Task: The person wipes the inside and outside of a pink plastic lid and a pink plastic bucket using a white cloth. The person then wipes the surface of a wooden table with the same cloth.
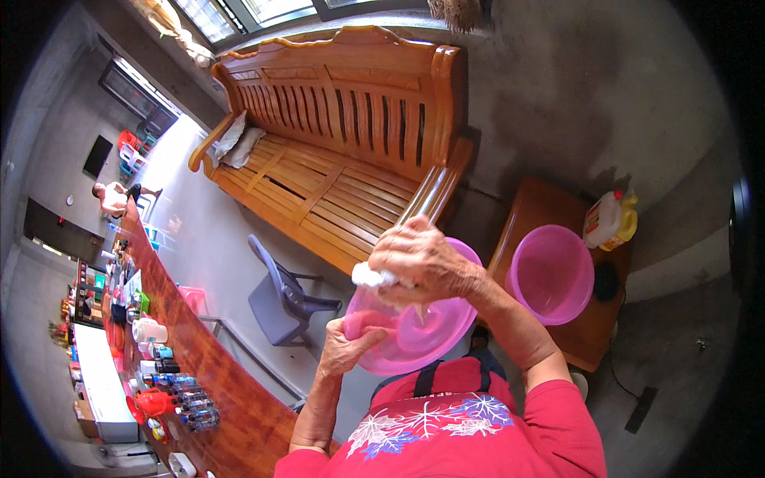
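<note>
A pink plastic basin (450, 333) is in front of my body, tilted. My left hand (349, 347) grips its left rim, with the thumb on the inside. Above the basin, my right hand (421, 259) is closed around a bunched white cloth (371, 276), part of which sticks out at the left of the fist. A pale streak runs down from under this hand into the basin; whether it is water or cloth I cannot tell. A second pink basin (550, 275) rests on a low wooden table (532, 209) to my right.
Behind the held basin stands a long wooden bench (319, 187) with pillows at its far end. A grey plastic chair (287, 295) is left of my hands. Along the left runs a wooden counter (223, 366) with bottles. Jugs (612, 221) stand beside the second basin. A person (115, 197) is far off.
</note>
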The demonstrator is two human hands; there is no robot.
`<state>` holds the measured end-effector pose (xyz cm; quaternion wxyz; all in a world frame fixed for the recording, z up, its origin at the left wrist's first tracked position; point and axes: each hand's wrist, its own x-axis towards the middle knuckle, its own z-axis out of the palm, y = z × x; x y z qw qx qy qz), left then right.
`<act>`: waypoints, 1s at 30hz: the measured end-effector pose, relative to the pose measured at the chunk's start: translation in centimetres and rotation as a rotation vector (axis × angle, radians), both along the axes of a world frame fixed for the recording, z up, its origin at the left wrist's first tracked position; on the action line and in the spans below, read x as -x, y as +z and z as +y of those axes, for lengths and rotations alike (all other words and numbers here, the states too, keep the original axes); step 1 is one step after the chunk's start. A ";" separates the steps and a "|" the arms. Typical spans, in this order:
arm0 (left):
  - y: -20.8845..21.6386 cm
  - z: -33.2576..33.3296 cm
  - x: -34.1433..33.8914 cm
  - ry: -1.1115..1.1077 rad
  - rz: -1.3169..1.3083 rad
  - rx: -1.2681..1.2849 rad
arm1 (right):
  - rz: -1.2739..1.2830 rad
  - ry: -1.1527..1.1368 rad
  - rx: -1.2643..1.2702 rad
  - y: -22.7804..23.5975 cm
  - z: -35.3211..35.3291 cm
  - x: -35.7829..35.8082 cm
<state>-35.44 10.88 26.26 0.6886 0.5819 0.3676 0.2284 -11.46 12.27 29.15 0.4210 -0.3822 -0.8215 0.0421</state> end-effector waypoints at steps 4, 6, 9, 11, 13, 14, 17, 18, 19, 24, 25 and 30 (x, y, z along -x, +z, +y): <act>-1.0 -0.6 0.1 0.190 -0.202 0.060 | 0.116 -0.265 0.015 -3.5 1.1 -3.0; -2.3 -0.6 0.7 0.246 -0.279 0.045 | 0.198 -0.366 0.119 -7.2 1.4 -4.4; -4.4 -0.7 2.0 0.330 -0.296 0.033 | 0.478 -0.274 0.395 -11.2 0.6 -4.5; -5.4 -0.7 2.5 0.366 -0.268 0.036 | 0.691 -0.294 0.542 -12.8 0.0 -3.7; -6.1 -0.8 2.5 0.380 -0.236 0.045 | 0.639 -0.388 0.413 -13.6 0.5 -2.7; -5.9 -0.8 2.2 0.387 -0.254 0.068 | 0.613 -0.437 0.348 -13.6 0.8 -2.0; -4.5 -0.8 1.7 0.391 -0.279 0.107 | 0.288 -0.455 0.082 -10.5 2.9 0.1; -4.2 -0.7 1.8 0.382 -0.271 0.102 | 0.229 -0.466 0.077 -8.9 3.1 1.2; -4.0 -0.5 1.9 0.368 -0.264 0.100 | 0.136 -0.401 0.003 -7.7 3.4 2.5; -5.6 0.1 3.1 0.319 -0.250 0.039 | 0.008 -0.012 -0.138 -2.3 2.6 9.8; -6.1 0.1 3.5 0.336 -0.258 0.012 | -0.030 -0.024 -0.165 -1.7 2.6 10.1; -3.2 -0.4 2.7 0.393 -0.355 0.057 | -0.043 -0.149 -0.067 -1.2 4.8 5.9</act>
